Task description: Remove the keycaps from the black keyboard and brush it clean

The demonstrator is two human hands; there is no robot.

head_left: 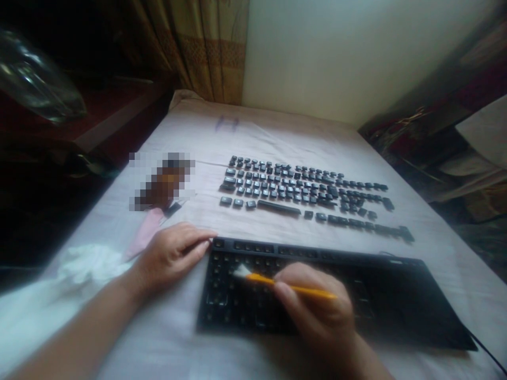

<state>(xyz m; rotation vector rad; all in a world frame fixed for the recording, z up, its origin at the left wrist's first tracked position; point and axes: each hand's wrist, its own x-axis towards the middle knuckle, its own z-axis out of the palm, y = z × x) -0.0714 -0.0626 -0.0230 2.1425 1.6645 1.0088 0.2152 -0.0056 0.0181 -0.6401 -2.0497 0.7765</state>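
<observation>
A black keyboard base with its keycaps removed lies on a pale cloth-covered surface. My right hand is closed round a small brush with an orange handle. Its white bristles touch the left part of the base. My left hand rests on the cloth with fingers curled, fingertips touching the base's top-left corner. The removed black keycaps lie in rows on the cloth beyond the base.
A blurred-out brown object and a pink item lie left of the keycaps. Crumpled white tissue sits near my left wrist. A curtain and a pale wall stand behind. Dark clutter lies to the right.
</observation>
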